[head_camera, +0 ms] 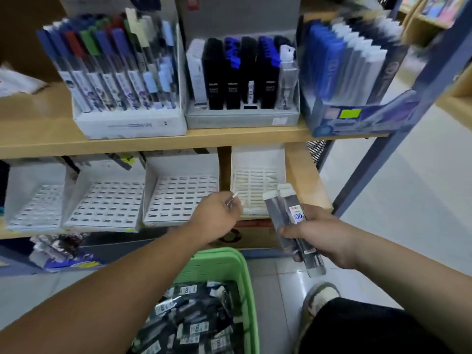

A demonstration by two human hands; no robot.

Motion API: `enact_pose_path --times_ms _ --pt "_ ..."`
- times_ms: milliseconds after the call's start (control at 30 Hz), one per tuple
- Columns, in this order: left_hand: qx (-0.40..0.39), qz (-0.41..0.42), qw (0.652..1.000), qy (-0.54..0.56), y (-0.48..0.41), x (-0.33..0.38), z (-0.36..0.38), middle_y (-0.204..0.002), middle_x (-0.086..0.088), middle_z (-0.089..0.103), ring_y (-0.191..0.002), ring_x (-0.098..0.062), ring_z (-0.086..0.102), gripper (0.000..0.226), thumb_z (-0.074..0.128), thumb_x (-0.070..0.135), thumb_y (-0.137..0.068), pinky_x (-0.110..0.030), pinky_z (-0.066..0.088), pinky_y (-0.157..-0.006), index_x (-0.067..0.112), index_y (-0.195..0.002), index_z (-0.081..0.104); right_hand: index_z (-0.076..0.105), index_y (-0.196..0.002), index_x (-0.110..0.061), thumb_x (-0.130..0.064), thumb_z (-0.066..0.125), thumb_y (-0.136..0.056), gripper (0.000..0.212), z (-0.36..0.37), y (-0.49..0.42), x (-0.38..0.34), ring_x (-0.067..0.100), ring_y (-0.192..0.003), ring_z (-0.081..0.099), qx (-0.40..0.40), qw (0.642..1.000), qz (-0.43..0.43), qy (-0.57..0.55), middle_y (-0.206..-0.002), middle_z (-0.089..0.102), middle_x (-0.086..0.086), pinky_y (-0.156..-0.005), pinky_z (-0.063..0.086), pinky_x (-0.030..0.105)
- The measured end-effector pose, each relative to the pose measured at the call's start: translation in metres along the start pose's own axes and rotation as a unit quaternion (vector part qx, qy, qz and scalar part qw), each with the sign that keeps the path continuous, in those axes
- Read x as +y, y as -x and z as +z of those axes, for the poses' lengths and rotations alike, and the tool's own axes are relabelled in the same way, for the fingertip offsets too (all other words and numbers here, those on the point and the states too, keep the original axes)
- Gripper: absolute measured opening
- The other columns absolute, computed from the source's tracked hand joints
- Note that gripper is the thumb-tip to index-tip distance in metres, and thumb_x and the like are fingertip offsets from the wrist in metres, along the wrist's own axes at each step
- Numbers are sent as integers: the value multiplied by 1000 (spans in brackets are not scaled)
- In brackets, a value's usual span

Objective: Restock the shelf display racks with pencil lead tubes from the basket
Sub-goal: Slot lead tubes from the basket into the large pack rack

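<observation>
My left hand pinches one pencil lead tube, white cap up, in front of the slotted white display racks on the lower shelf. My right hand grips a small bundle of lead tubes with white caps and a blue-printed label, held to the right of the rightmost rack. A green basket on the floor below holds several more dark tubes with white labels.
The upper shelf carries three filled display boxes of pens and leads. Several empty slotted racks line the lower shelf. A blue metal shelf post rises at right. My shoe stands on the tiled floor beside the basket.
</observation>
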State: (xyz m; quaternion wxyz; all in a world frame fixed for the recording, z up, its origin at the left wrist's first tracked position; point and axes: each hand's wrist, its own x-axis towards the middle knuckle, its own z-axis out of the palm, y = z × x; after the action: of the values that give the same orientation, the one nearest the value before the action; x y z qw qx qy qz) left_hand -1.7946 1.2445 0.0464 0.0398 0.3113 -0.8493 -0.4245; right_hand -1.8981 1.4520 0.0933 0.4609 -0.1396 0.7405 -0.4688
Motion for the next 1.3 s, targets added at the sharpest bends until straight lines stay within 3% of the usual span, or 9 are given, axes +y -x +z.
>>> enact_pose_path --times_ms 200,400,533,633,700,833,1000,1133,1300 --pt "-25 -57 998 16 -25 -6 22 -70 -4 67 -47 -19 63 14 76 33 -90 -31 56 -50 24 -87 67 61 -118 -2 0 69 -93 27 2 -8 0 30 -70 65 -23 999 11 -40 -82 67 16 -62 55 40" --pt "-55 -51 996 40 -7 -9 28 -66 -5 64 -48 -17 60 20 77 24 -91 -33 56 -47 7 -93 67 61 -108 -7 2 70 -89 23 4 -14 -10 28 -57 62 -19 999 10 -37 -74 67 16 -56 51 34" --pt "-59 -57 995 55 6 -10 22 -69 -7 65 -50 -19 60 14 74 22 -94 -33 57 -51 10 -95 67 63 -117 -9 0 72 -89 31 7 -16 -21 31 -67 67 -5 999 2 -49 -90 75 17 -59 54 38" --pt "9 -53 992 112 20 7 16 -75 -9 66 -51 -15 55 21 65 30 -100 -34 53 -52 11 -92 67 63 -121 -9 0 71 -91 32 6 -16 -29 30 -68 67 -7 998 -7 -64 -96 77 20 -62 55 39" --pt "50 -88 971 216 32 28 7 -71 -5 65 -48 -11 50 39 63 51 -98 -29 47 -48 13 -92 68 63 -122 -9 0 71 -92 32 7 -15 -33 29 -70 68 -23 998 -8 -64 -99 77 20 -65 58 42" --pt "-42 -193 910 364 56 58 -6 -76 3 59 -52 -9 42 67 69 83 -67 -25 38 -57 26 -104 73 65 -124 -10 0 70 -93 33 22 -10 -37 26 -87 74 -87 995 -16 -50 -109 76 17 -78 61 48" --pt "-45 -220 855 467 62 45 -11 -96 1 78 -56 -11 61 65 83 64 -69 -26 45 -58 24 -119 73 65 -122 -9 -4 69 -96 27 49 -7 -46 32 -90 76 -130 988 -47 -62 -103 77 15 -71 55 41" --pt "-7 -243 813 529 62 30 -10 -70 -3 61 -53 -16 47 63 69 70 -80 -25 37 -51 17 -114 73 57 -125 -5 -2 79 -87 44 71 -24 -46 38 -80 72 -36 991 -77 -108 -98 74 24 -55 55 37" --pt "82 -268 811 513 59 15 -31 -76 -8 77 -61 -10 68 71 81 61 -77 -25 51 -53 9 -123 67 67 -122 -12 0 75 -90 35 89 -37 -48 28 -97 76 -48 989 -60 -125 -104 79 11 -76 61 40"
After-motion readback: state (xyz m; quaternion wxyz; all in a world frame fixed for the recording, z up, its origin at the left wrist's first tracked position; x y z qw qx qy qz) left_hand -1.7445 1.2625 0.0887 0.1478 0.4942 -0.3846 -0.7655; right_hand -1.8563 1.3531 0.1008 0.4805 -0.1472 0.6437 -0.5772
